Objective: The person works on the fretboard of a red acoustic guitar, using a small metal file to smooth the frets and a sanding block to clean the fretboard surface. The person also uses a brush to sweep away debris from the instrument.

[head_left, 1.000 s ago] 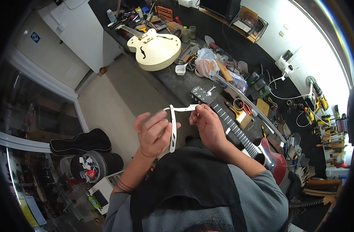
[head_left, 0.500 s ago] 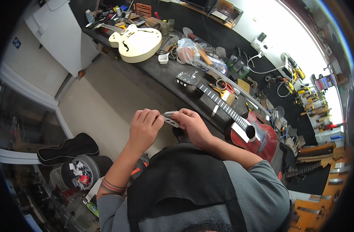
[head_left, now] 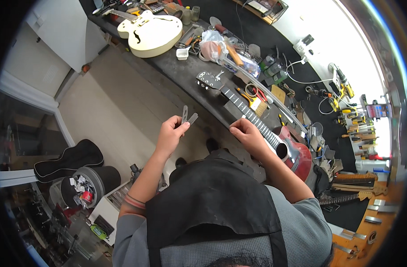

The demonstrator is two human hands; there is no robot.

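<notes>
My left hand (head_left: 170,133) pinches a feeler gauge (head_left: 186,116) between thumb and fingers. Its slim grey metal parts spread in a narrow V, and one of them has holes along it. My right hand (head_left: 248,133) is apart from it, over the bench's near edge, with fingers curled and thumb tip pressed to the fingers; whether anything small is in them is hidden. Just beyond this hand runs the fretted neck of a red acoustic guitar (head_left: 302,156), which lies on the dark bench (head_left: 170,73).
A cream hollow-body guitar (head_left: 156,38) lies farther left on the bench. Near the red guitar's neck are a brush (head_left: 260,108) and red-handled pliers (head_left: 261,94). At lower left stand a black guitar case (head_left: 70,161) and a waste bin (head_left: 99,184). Tools hang on the right wall.
My hands were together on the metal gauge; now they are apart. The left keeps the gauge, with its parts spread, and the right has moved right towards the guitar neck. The view has shifted.
</notes>
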